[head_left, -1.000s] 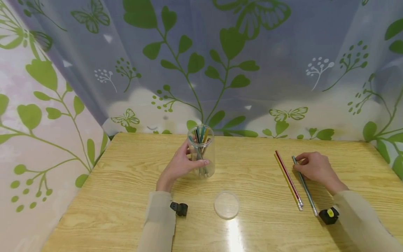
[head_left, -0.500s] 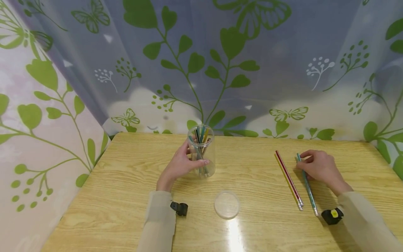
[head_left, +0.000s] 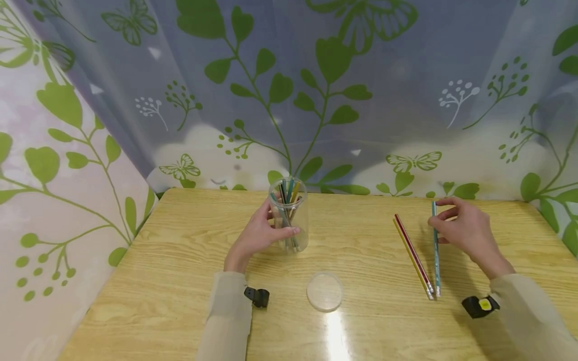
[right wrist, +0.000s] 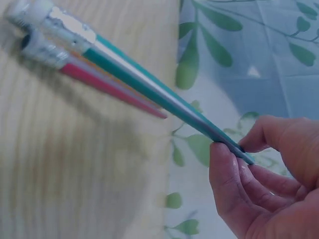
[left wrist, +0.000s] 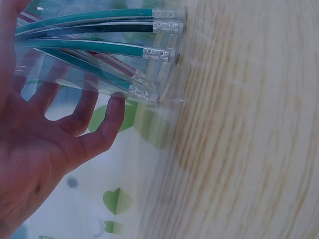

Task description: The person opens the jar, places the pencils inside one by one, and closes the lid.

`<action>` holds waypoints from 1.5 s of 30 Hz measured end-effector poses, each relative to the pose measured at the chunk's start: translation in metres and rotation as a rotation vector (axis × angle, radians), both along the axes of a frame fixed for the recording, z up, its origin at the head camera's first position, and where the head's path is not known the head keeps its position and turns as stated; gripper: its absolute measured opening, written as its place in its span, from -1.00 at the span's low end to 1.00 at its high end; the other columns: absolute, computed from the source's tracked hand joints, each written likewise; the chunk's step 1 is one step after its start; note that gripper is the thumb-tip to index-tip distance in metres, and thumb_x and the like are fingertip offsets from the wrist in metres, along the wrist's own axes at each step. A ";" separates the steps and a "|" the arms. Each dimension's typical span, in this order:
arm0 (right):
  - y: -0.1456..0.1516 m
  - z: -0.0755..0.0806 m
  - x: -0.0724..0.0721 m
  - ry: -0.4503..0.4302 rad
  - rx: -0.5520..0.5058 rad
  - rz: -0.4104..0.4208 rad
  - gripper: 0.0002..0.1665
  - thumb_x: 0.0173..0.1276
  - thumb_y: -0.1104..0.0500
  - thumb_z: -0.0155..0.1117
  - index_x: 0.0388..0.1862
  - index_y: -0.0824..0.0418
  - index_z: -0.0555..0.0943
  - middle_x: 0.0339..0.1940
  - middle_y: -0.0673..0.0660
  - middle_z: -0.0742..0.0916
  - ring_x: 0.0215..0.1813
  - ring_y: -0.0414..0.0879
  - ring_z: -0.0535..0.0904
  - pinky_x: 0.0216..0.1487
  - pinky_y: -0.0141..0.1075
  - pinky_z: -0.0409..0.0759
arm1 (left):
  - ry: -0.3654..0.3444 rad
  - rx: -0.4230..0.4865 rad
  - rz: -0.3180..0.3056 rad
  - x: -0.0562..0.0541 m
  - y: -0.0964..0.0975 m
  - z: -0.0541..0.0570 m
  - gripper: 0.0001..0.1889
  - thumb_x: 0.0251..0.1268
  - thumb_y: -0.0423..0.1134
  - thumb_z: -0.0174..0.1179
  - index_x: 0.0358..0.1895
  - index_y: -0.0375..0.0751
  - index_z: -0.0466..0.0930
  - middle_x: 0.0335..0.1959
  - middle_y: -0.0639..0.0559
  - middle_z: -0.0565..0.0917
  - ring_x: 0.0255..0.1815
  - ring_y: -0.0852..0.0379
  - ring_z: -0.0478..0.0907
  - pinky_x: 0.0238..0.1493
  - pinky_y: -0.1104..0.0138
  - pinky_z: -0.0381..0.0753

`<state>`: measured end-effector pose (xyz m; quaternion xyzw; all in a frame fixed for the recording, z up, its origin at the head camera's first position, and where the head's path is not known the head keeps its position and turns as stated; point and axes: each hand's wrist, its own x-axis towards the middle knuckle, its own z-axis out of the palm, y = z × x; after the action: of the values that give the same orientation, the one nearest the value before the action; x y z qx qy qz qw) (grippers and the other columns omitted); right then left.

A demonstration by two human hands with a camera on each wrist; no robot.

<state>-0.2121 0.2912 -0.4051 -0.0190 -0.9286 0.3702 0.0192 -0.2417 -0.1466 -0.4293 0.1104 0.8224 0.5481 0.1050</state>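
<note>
Fingers and thumb of my left hand (head_left: 257, 233) curl round a clear plastic cup (head_left: 301, 235) at the back middle of the table. Inside it stand several pencils (head_left: 289, 193), mostly teal and dark; the left wrist view shows their eraser ends (left wrist: 159, 54) at the cup's bottom. My right hand (head_left: 467, 230) pinches a teal pencil (head_left: 436, 250) near its far end, with the eraser end pointing toward me. To its left a red pencil (head_left: 413, 253) and a yellow pencil (head_left: 402, 234) lie side by side on the wood.
A round clear lid (head_left: 324, 292) lies flat on the wooden table (head_left: 158, 301), in front of the cup. Behind the table's far edge hangs a curtain (head_left: 397, 100) printed with green leaves; another patterned cloth (head_left: 67, 165) stands at the left.
My right hand has lifted the far end of the teal pencil and swung it more upright in view; its eraser end has come left, beside the red pencil. The left hand stays on the cup.
</note>
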 end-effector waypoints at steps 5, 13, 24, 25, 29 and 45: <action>-0.008 0.014 0.003 0.077 -0.030 -0.021 -0.38 0.44 0.14 0.22 0.40 0.38 0.40 -0.02 0.41 0.69 -0.43 -0.41 0.66 -0.45 -0.21 0.76 | 0.011 0.006 -0.005 -0.001 0.000 0.000 0.04 0.12 -0.02 0.54 0.61 0.39 0.05 0.51 -0.01 0.35 0.47 -0.20 0.37 0.22 -0.13 0.61; -0.021 0.032 0.008 0.199 -0.050 -0.055 -0.41 0.39 0.18 0.24 0.38 0.27 0.46 -0.26 0.01 0.71 -0.43 -0.57 0.59 -0.50 -0.37 0.71 | -0.002 0.016 -0.004 0.000 0.000 0.001 0.03 0.12 -0.04 0.55 0.60 0.40 0.06 0.50 -0.04 0.36 0.45 -0.22 0.40 0.22 -0.12 0.62; -0.044 0.055 0.016 0.408 -0.206 -0.072 -0.49 0.36 0.29 0.29 0.29 0.19 0.48 -0.34 -0.31 0.62 -0.39 -0.52 0.62 -0.47 -0.49 0.67 | -0.006 0.037 -0.007 -0.001 0.002 -0.001 -0.04 0.12 -0.06 0.55 0.54 0.40 0.15 0.42 -0.07 0.44 0.29 -0.27 0.56 0.14 -0.06 0.67; -0.047 0.057 0.016 0.424 -0.214 -0.074 -0.49 0.35 0.31 0.30 0.28 0.17 0.48 -0.34 -0.31 0.63 -0.39 -0.52 0.62 -0.46 -0.50 0.67 | -0.008 0.035 -0.003 -0.001 0.002 -0.001 -0.04 0.12 -0.05 0.55 0.54 0.41 0.15 0.42 -0.06 0.44 0.29 -0.27 0.56 0.14 -0.06 0.67; -0.053 0.066 0.017 0.484 -0.236 -0.077 -0.49 0.32 0.35 0.32 0.25 0.15 0.51 -0.35 -0.34 0.64 -0.40 -0.50 0.63 -0.45 -0.52 0.67 | -0.006 0.031 0.003 -0.002 0.002 -0.002 -0.04 0.12 -0.06 0.55 0.54 0.41 0.14 0.42 -0.06 0.44 0.33 -0.25 0.53 0.15 -0.06 0.67; -0.079 0.101 0.018 0.697 -0.308 0.024 -0.47 0.22 0.46 0.30 0.19 0.21 0.56 -0.34 -0.23 0.69 -0.41 -0.44 0.68 -0.38 -0.56 0.66 | 0.003 0.030 -0.009 -0.002 0.000 -0.003 0.02 0.13 -0.04 0.54 0.59 0.41 0.07 0.46 -0.10 0.38 0.43 -0.21 0.40 0.21 -0.10 0.62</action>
<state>-0.1941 0.2123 -0.3042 0.1162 -0.8000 0.4899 0.3263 -0.2434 -0.1465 -0.4325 0.1166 0.8136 0.5599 0.1044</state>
